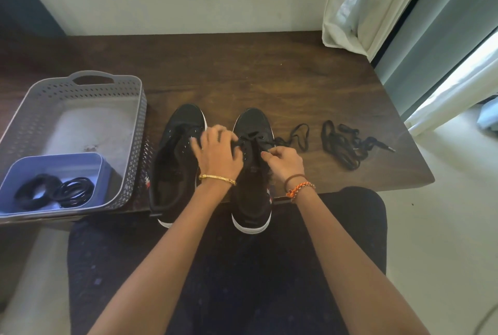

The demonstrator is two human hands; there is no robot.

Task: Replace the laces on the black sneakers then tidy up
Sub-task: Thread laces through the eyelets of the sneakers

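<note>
the left hand (217, 153) is curling its fingers around the black lace (252, 138) on the right sneaker (252, 170), and the right hand (283, 162) is pinching the same lace just beside it. the left sneaker (176, 157) is sitting right next to the left hand, with bare holes. a loose pile of laces (347, 143) is lying further out past the right hand. a gray basket (80, 86) is sitting far off past the left hand.
</note>
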